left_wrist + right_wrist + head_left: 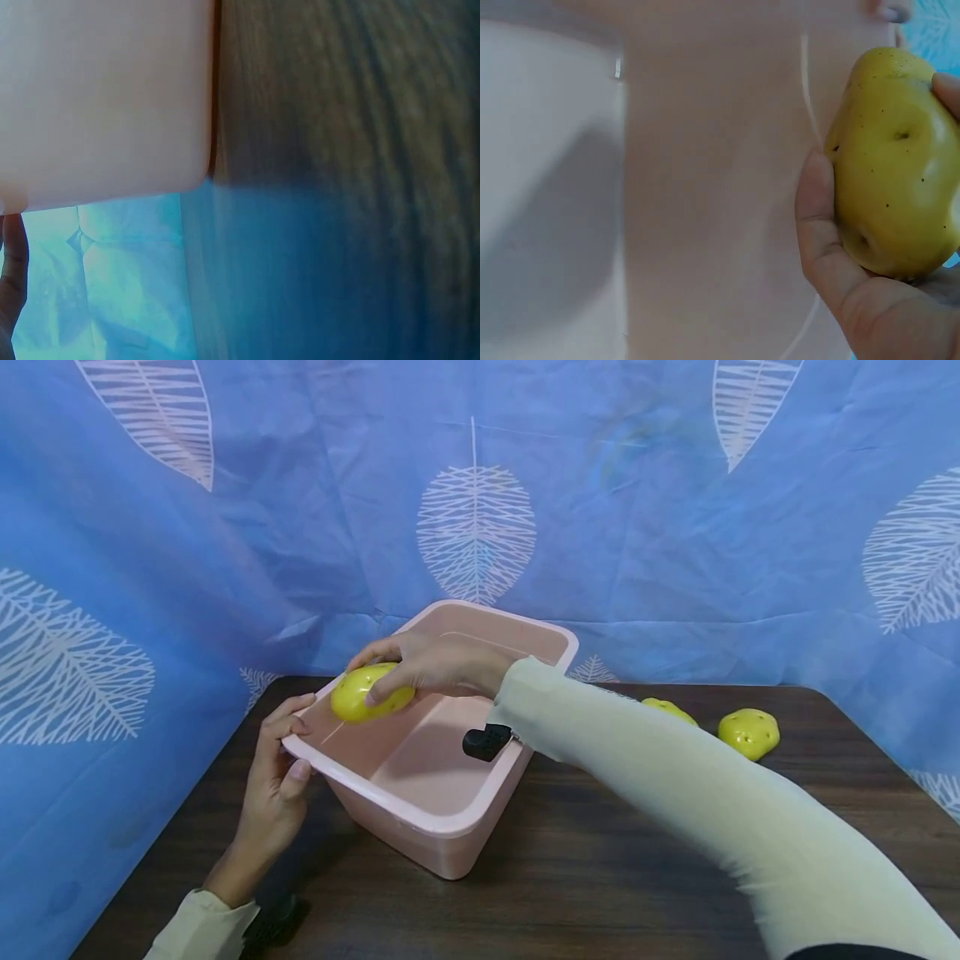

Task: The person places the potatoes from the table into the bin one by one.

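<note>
A pink plastic bin (431, 822) stands on the table. My left hand (273, 785) grips its rim at the near left corner, fingers over the edge and thumb on the outer side. In the left wrist view, the bin's outside (105, 90) fills the upper left, with one finger (13, 277) at the edge. My right hand (442, 664) holds a yellow potato (352, 697) above the bin's left inner wall. Close up in the right wrist view, thumb and fingers wrap around the dimpled, speckled potato (896, 165).
Two more yellow potatoes lie right of the bin; one (750, 732) is in full view, and the other (670, 708) is partly hidden by the right sleeve (675, 777). Behind the dark wooden table (600, 877) hangs a blue leaf-print cloth (600, 527).
</note>
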### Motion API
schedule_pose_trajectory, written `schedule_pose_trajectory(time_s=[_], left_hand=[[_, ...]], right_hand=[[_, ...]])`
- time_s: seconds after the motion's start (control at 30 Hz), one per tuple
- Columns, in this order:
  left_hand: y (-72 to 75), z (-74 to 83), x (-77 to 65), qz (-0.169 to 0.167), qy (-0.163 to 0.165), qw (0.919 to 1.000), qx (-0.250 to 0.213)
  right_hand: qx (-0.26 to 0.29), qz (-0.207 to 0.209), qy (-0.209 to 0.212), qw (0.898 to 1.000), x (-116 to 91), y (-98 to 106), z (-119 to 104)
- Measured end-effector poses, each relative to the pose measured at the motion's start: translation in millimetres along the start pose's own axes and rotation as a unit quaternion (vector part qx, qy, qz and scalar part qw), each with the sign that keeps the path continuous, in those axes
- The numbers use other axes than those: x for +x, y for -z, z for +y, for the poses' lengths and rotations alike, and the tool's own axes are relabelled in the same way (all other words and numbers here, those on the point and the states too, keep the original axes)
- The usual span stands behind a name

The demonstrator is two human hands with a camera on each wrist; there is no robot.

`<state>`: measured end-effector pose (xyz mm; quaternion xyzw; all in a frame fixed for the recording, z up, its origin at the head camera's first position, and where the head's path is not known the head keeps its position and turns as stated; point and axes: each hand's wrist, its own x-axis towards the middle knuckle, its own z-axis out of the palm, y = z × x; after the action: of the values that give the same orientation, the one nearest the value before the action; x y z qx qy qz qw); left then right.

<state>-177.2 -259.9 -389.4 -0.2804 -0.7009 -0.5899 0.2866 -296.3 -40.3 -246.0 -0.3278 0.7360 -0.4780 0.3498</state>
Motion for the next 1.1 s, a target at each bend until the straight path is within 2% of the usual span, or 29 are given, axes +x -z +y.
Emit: schedule_pose_trajectory(time_s=[0.17,0.3,0.47,0.73,1.0,1.1], left_hand=[[0.9,-1.0,1.0,-0.007,0.001,0.9999,-0.007],[0.7,0.3,1.6,-0.005,0.004,0.9999,0.009],[0.9,2.2,1.4,-0.001,0.009,0.9997,0.021],[1.3,1.7,0.3,0.003,0.014,0.9995,0.029],[0.6,1.7,-0.9,0.007,0.022,0.9993,0.031],[0.8,1.8,-1.3,0.008,0.025,0.9985,0.049]], right_hand=[[-0.013,-0.01,-0.017,1.0,4.4,-4.8,6.7],[-0.019,-0.02,-0.02,0.999,4.6,-5.2,9.8],[-0.018,-0.031,-0.053,0.998,6.0,-7.5,11.1],[-0.044,-0.026,-0.067,0.996,7.4,-10.2,11.6],[-0.023,-0.011,-0.082,0.996,7.6,-12.2,12.2],[0.005,-0.003,-0.089,0.996,7.4,-12.0,12.3]])
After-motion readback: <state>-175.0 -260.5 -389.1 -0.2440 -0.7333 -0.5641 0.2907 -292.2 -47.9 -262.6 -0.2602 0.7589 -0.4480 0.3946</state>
